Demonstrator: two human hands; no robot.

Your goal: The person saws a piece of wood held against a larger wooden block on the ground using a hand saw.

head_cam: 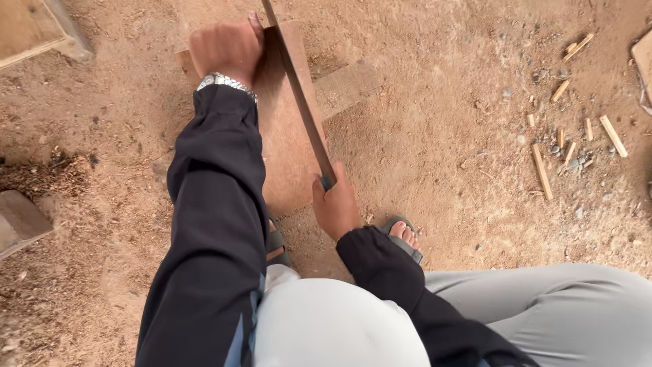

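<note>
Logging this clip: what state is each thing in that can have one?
Left hand: pressed on the board, fingers curled.
Right hand: closed around the saw handle.
Saw: tilted, blade along the board.
Board: flat on the sawdust ground.
Wood scraps: scattered, loose.

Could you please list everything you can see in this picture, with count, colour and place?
board: one, reddish brown, flat on the ground at centre
saw: one, dark blade, slanting across the board
plank: one, pale brown, under the board's right side
wood scraps: several, light tan, scattered on the ground at right
wood block: one, grey brown, left edge
timber piece: one, tan, top left corner
sawdust: reddish layer over the ground
sandals: two, dark, on the feet at the board's near end
watch: one, silver, left wrist
left hand: pressing the board's far end
right hand: grip closed on the saw handle
</note>
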